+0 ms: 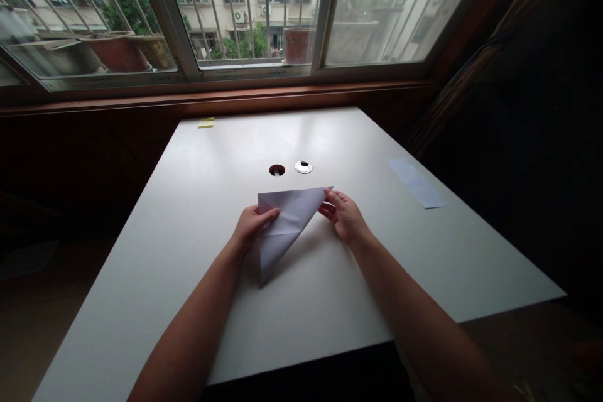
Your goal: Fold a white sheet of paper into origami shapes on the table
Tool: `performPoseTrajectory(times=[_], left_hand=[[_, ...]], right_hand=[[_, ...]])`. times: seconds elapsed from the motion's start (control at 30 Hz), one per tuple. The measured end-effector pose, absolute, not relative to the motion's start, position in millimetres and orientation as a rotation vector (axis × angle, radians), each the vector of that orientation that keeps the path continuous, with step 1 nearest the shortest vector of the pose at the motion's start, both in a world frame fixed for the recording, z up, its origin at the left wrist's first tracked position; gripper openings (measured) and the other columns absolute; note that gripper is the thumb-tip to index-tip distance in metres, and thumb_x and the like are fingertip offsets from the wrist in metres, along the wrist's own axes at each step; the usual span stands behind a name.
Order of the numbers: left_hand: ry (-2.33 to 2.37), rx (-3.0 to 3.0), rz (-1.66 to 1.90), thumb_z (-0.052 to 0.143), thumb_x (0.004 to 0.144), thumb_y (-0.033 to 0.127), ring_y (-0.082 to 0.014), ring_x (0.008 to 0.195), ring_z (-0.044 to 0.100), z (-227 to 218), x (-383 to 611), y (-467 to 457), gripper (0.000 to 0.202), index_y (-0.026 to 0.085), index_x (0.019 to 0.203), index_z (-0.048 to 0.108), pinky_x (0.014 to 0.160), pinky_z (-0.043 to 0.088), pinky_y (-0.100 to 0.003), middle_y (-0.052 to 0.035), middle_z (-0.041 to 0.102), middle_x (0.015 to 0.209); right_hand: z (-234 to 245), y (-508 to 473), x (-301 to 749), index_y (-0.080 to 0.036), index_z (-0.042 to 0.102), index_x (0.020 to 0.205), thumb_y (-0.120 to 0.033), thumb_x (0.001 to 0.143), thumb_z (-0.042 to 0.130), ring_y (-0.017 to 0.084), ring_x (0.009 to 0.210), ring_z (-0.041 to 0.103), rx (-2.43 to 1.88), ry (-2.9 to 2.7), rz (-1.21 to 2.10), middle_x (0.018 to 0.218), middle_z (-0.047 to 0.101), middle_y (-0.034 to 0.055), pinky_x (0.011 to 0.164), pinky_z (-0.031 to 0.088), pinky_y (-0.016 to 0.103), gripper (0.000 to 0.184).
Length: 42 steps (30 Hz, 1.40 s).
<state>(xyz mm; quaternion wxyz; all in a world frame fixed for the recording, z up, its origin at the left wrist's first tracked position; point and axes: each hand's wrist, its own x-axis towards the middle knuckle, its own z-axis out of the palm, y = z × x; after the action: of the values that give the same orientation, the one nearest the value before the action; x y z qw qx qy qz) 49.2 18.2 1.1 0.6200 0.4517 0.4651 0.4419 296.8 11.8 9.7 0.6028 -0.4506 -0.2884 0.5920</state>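
Observation:
A sheet of white paper folded into a triangle is held just above the white table, its point aimed toward me. My left hand grips its left side, thumb on top and fingers underneath. My right hand pinches the upper right corner between thumb and fingers.
Beyond the paper the table has a round cable hole and a loose metal ring cap. A strip of pale paper lies near the right edge. A yellow sticky note sits at the far edge. Behind is a barred window with flowerpots.

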Motion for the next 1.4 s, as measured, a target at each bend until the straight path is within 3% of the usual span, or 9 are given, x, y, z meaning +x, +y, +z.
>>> performPoseTrajectory(times=[0.17, 0.43, 0.7, 0.97, 1.4], left_hand=[[1.066, 1.004, 1.069, 0.085, 0.062, 0.044, -0.0213, 0.073, 0.067, 0, 52, 20, 0.046, 0.01, 0.092, 0.075, 0.068, 0.049, -0.029, -0.0115, 0.074, 0.088], [1.012, 0.936, 1.125, 0.084, 0.065, 0.043, -0.023, 0.076, 0.068, 2, 54, 19, 0.047, 0.01, 0.095, 0.073, 0.071, 0.051, -0.032, -0.0127, 0.074, 0.09], [0.912, 0.87, 1.202, 0.081, 0.068, 0.045, -0.0196, 0.075, 0.065, 5, 57, 19, 0.041, 0.013, 0.092, 0.072, 0.071, 0.05, -0.031, -0.0093, 0.073, 0.086], [1.018, 0.87, 1.279, 0.079, 0.067, 0.047, -0.0117, 0.067, 0.057, 4, 51, 24, 0.033, 0.017, 0.08, 0.069, 0.063, 0.044, -0.023, -0.0012, 0.065, 0.076], [1.066, 0.876, 1.375, 0.078, 0.068, 0.044, -0.0096, 0.063, 0.054, -1, 47, 28, 0.031, 0.018, 0.082, 0.068, 0.063, 0.041, -0.023, 0.0007, 0.062, 0.07]], right_hand=[[10, -1, 278, -0.018, 0.07, 0.093, -0.046, 0.072, 0.079, 0.015, 0.073, 0.069, -1.105, -0.812, 1.57, 0.086, 0.074, 0.0049, 0.07, 0.057, 0.025, 0.036], [16, -16, 263, -0.014, 0.072, 0.088, -0.046, 0.072, 0.08, 0.017, 0.073, 0.07, -1.151, -1.056, 1.727, 0.083, 0.074, 0.0099, 0.068, 0.057, 0.025, 0.037], [14, -14, 268, -0.015, 0.069, 0.077, -0.043, 0.071, 0.081, 0.014, 0.066, 0.067, -1.157, -1.009, 1.637, 0.071, 0.07, 0.0043, 0.065, 0.056, 0.024, 0.031], [14, -15, 276, -0.015, 0.07, 0.079, -0.044, 0.07, 0.081, 0.015, 0.066, 0.068, -1.176, -1.032, 1.635, 0.073, 0.071, 0.0052, 0.064, 0.055, 0.024, 0.033], [12, -13, 286, -0.015, 0.072, 0.081, -0.042, 0.071, 0.081, 0.015, 0.067, 0.068, -1.192, -1.047, 1.662, 0.074, 0.072, 0.0058, 0.062, 0.056, 0.022, 0.03]])
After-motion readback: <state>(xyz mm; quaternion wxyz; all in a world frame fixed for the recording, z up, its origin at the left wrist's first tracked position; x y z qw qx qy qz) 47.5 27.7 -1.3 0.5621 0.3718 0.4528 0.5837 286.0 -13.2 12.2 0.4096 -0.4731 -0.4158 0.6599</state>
